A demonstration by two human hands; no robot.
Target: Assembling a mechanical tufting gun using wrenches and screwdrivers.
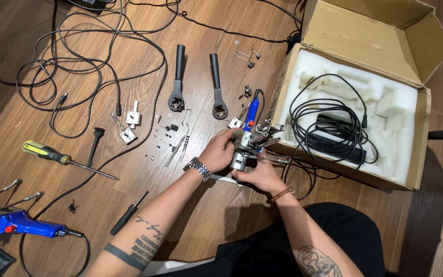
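— Progress so far?
— A metal motor assembly (242, 156) with a blue handle is held just above the floor (201, 215), beside the cardboard box (365, 31); the left hand (217, 151) and right hand (258, 175) are closed round it.
— What is left?
— Two black arms (178, 77), small screws (162, 136) and a yellow-handled screwdriver (52, 154) are left lying loose, so much seems unfinished.

Both hands, left hand (219, 150) and right hand (260, 175), grip a motor assembly (247, 149) over the floor (206, 215). Cardboard box (421, 51) lies right; screwdriver (65, 160) left; two handles (196, 82) behind.
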